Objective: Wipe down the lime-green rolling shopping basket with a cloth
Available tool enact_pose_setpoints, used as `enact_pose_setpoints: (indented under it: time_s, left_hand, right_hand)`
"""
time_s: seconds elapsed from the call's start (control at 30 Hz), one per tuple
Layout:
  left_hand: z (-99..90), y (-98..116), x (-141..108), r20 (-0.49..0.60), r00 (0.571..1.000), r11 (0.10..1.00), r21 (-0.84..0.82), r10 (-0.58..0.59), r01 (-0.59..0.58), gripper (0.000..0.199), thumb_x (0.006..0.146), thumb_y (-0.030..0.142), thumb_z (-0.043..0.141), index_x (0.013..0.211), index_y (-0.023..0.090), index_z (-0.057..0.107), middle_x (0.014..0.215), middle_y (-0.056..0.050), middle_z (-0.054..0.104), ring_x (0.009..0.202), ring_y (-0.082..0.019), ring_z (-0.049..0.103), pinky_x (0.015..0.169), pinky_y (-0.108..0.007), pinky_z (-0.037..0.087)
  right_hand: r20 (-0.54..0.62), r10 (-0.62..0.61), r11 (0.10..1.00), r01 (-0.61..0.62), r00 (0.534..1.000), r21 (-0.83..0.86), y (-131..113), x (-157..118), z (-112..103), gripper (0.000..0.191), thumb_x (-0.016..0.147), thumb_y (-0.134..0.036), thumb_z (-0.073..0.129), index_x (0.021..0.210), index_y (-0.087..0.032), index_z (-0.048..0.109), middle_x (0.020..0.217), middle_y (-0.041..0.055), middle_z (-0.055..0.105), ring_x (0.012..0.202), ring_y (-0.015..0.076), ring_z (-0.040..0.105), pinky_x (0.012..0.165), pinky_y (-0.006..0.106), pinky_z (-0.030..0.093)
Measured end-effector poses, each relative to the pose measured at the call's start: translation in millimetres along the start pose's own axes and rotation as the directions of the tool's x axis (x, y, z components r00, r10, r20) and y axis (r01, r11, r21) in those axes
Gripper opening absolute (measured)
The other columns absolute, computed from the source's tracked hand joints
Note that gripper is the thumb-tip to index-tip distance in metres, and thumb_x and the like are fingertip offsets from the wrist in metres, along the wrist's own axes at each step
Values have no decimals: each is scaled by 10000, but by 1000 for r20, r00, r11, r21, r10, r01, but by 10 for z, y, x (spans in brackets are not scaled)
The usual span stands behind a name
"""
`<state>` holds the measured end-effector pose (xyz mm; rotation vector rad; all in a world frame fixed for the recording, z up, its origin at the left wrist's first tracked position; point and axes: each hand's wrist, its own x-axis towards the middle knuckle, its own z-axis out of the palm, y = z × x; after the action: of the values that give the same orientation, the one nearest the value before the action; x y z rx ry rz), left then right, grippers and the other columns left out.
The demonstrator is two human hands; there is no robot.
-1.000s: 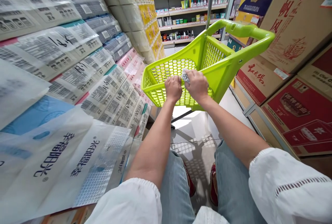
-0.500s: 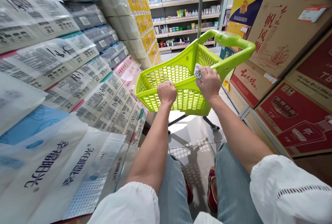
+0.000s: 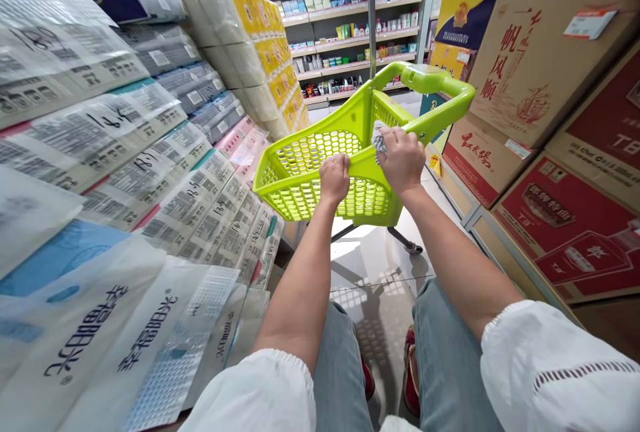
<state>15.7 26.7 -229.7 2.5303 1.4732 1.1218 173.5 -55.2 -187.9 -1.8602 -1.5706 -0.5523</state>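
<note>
Side-on in front of me stands a lime-green shopping cart (image 3: 310, 182) with a perforated plastic basket and a raised handle at the right. My left hand (image 3: 335, 180) is closed over the near rim of the basket. Farther right, my right hand (image 3: 401, 157) grips a crumpled grey-white cloth (image 3: 379, 140), which rests against the upper rim close to where the handle arm starts. Inside the basket no goods are visible. The cart's dark legs and a wheel (image 3: 413, 248) show beneath it on the tiles.
Packs of tissue paper (image 3: 165, 172) are piled along the left, with yellow-and-white bundles (image 3: 265, 52) behind. Cardboard cartons (image 3: 555, 59) stack up on the right. Shelves of small bottles and boxes (image 3: 350, 9) stand at the back, behind a thin upright pole (image 3: 371, 12).
My left hand has slid right along the rim, closer to my right hand. The cart sits slightly farther left in view. My right hand keeps the cloth at the same part of the rim.
</note>
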Motion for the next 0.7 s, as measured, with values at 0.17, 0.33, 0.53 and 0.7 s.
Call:
enact_pose_setpoints:
  time_s: [0.17,0.33,0.53,0.7]
  left_hand:
    - [53,76,5,-25,1000,1000,-8,-18,18,353,1011,360,257,890,239,565,985,-89,651,966,-243,548,884,-379,368]
    - [104,78,-18,-47,999,1000,12,-14,14,304,996,329,304,944,229,587,1030,-97,661,1006,-250,558,910,-379,376]
    - [42,-13,-16,-28,1000,1000,21,9,-8,315,1002,336,291,965,237,588,1032,-86,669,1025,-234,568,924,-356,381]
    - [9,-9,-2,-30,999,1000,11,-12,12,371,1013,384,247,895,243,569,996,-83,661,998,-236,563,903,-368,376]
  right_hand:
    - [-41,64,998,-65,997,-22,63,36,-44,491,939,-330,353,1392,-186,477,1350,164,533,1083,294,491,869,431,430]
    - [127,-30,999,27,991,26,-377,-86,163,466,967,-356,337,1388,-234,493,1360,137,543,1058,271,511,859,387,430]
    - [154,-81,997,76,985,32,-404,-83,127,443,974,-322,324,1374,-263,508,1318,125,574,1059,275,508,868,395,411]
    - [-32,69,997,-70,997,-18,31,101,-68,466,942,-321,357,1365,-192,506,1292,156,576,1049,293,499,857,428,422]
